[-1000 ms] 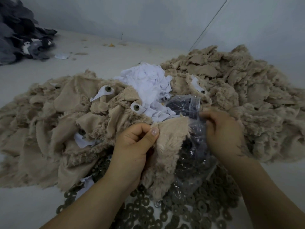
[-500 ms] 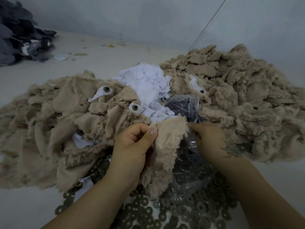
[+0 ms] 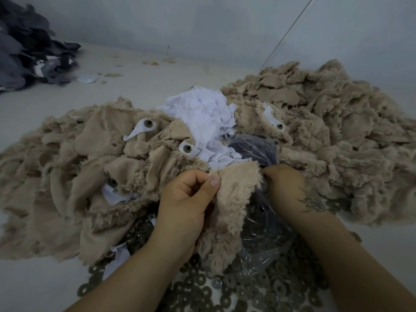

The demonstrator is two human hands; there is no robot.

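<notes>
L hand [image 3: 186,199], R hand [image 3: 284,184] pinch fuzzy beige plush piece [image 3: 234,199], woven back.

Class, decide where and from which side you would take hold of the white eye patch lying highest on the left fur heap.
Pinch the white eye patch by its flat pointed tail, coming from the near left: the tail lies free over the fur heap, while the round eye looks smooth and may slip.

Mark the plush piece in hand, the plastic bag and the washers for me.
plush piece [image 3: 234,190], head view, knit backing near its top.
plastic bag [image 3: 265,239], head view, clear crinkled lower part.
washers [image 3: 247,296], head view, near pile's middle.
</notes>
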